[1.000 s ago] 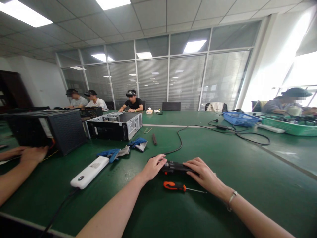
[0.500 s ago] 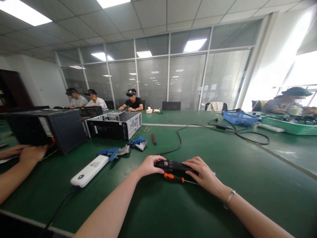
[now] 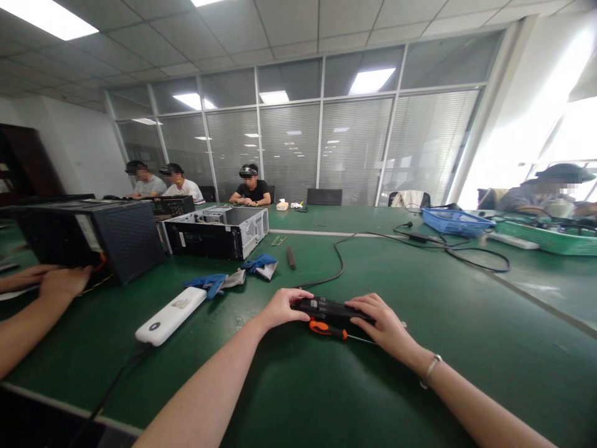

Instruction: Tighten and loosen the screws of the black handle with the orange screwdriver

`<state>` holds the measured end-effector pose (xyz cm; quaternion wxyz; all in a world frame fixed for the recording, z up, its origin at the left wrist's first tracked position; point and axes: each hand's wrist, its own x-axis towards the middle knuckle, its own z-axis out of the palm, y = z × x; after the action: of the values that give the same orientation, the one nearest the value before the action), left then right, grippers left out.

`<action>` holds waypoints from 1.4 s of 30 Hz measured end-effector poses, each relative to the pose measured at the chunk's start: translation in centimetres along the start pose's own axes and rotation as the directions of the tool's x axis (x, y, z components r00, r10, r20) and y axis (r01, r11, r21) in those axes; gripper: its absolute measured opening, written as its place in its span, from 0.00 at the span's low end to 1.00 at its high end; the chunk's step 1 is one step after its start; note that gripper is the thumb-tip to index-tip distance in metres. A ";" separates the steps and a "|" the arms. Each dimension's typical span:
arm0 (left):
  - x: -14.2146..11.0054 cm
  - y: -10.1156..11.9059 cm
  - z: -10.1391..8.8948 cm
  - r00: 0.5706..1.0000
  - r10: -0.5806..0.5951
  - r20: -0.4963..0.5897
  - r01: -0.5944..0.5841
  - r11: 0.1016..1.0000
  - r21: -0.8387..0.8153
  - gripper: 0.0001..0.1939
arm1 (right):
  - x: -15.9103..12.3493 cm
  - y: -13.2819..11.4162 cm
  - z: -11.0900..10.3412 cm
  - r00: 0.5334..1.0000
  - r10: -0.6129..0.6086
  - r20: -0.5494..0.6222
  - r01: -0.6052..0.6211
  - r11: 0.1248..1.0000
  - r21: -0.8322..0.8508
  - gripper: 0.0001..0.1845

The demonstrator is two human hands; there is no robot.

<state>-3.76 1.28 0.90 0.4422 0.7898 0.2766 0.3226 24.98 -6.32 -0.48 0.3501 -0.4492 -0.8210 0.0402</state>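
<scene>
Both hands, left hand (image 3: 280, 308) and right hand (image 3: 380, 323), clamped on black device (image 3: 333, 308); could slip onto orange screwdriver (image 3: 326, 329) just beneath.

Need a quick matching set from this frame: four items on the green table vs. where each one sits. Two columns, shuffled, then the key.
1. black device
2. screwdriver
3. white power strip
4. blue gloves

A. lying just nearer the camera than the black device
B. near the open computer case
C. held at its ends by left hand and right hand
D. left of the hands, cord attached

Pairs: 1-C, 2-A, 3-D, 4-B
</scene>
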 end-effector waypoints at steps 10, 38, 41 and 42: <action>0.1 -0.7 -0.3 1.000 0.026 0.001 -0.025 0.985 0.170 0.28 | 0.2 0.0 0.3 0.999 0.038 0.011 -0.037 0.997 -0.063 0.17; 0.0 -0.4 0.3 0.992 0.120 -0.046 -0.112 0.981 0.161 0.25 | -1.6 -7.5 -0.5 0.931 -0.138 0.337 0.117 0.990 0.082 0.13; -0.1 -0.3 0.2 0.988 0.141 -0.058 -0.126 0.970 0.208 0.24 | -1.4 -7.2 -0.8 0.923 -0.130 0.361 0.085 0.987 0.139 0.14; -0.1 -0.2 0.2 0.986 0.155 -0.059 -0.138 0.963 0.233 0.24 | -1.4 -6.9 -0.9 0.927 -0.123 0.355 0.074 0.986 0.149 0.15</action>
<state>-3.67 1.21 0.62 0.3127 0.8405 0.2694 0.3508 21.13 -11.69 2.04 0.2234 -0.3679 -0.8884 0.1595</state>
